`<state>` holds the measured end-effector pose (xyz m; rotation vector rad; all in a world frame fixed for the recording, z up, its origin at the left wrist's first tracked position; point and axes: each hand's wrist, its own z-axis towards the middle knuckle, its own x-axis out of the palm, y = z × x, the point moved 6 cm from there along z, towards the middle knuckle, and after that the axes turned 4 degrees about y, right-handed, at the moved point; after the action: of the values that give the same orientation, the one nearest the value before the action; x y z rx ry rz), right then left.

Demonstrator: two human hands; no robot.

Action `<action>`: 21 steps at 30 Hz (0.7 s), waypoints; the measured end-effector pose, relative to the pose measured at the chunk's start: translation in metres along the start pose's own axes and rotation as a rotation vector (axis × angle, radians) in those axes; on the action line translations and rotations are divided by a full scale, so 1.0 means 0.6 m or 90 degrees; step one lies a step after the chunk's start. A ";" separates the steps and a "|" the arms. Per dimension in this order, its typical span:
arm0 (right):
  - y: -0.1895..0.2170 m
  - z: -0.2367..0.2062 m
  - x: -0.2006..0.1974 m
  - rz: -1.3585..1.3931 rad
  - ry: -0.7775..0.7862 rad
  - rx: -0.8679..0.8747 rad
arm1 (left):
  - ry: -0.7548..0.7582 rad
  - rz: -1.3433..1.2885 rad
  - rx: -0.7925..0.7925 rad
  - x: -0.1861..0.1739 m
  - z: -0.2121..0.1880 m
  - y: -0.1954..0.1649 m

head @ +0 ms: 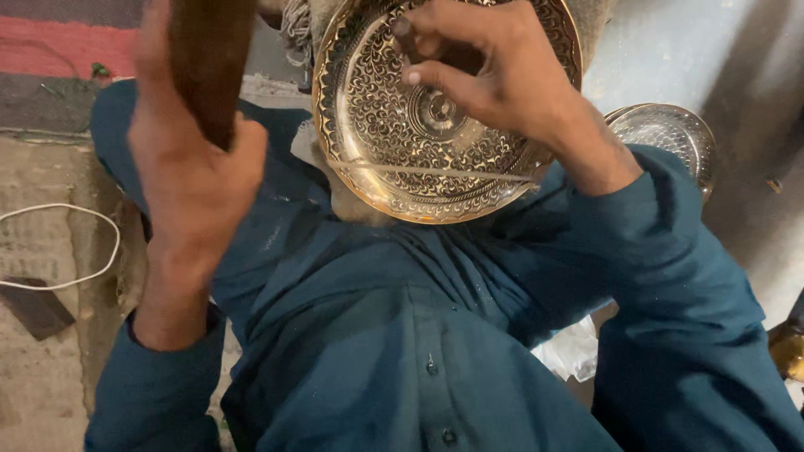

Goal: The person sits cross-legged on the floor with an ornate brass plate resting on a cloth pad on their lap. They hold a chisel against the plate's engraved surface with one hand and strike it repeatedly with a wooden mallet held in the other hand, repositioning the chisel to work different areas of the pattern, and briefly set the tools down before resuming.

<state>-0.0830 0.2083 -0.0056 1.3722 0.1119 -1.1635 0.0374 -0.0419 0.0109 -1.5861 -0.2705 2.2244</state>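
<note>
- Teal garment (pixel 402 335): buttoned front and both sleeves filling the lower frame, under everything else.
- Engraved brass plate (pixel 377 142): round, golden, covered in fine scrollwork; propped at the upper centre against the lap, with a pale padded support behind it and the near rim tilted toward the camera. Judged stiff sheet metal, moderately light, with a polished and probably slippery face and relief easily marred by a stray blow. Best taken by the plain outer rim, or steadied from behind, never by the worked centre.
- Left hand (pixel 193 167): raised at the left, well apart from the plate, fingers and thumb wrapped tightly round the wooden club.
- Right hand (pixel 502 84): resting over the plate's upper right, fingers bunched together and pinching the thin dark tool; exact fingertip contact with the metal not resolvable.
- Wooden club (pixel 209 59): dark, smooth, upright in the left fist; judged dense and rigid, held near the lower end.
- Second plate (pixel 670 134): silvery, patterned, lying on the floor just beyond the right forearm.
- White cable (pixel 59 243): looped on the bare ground at the left, near a flat dark slab (pixel 33 310).
- Thin dark tool (pixel 456 57): mostly hidden by the right fingers, apparently set on the plate's face near the central boss.
</note>
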 end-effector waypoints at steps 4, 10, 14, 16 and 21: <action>0.000 0.000 0.002 0.045 0.001 0.030 | -0.004 0.137 0.059 -0.008 0.003 -0.005; 0.000 0.001 -0.005 0.087 -0.007 0.061 | 0.077 0.074 0.006 0.005 0.024 0.005; -0.001 -0.012 -0.040 0.234 -0.108 0.071 | 0.062 -0.093 -0.004 -0.006 -0.007 0.032; -0.005 -0.045 -0.075 0.267 -0.216 0.134 | 0.162 -0.166 -0.152 0.010 -0.042 0.080; 0.000 -0.155 -0.122 0.350 -0.459 0.139 | 0.470 -0.351 -0.287 0.050 -0.164 0.149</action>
<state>-0.0680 0.3232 0.0166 0.9922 -0.8748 -1.1406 0.1031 -0.1169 -0.0819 -2.1076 -0.8933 1.1176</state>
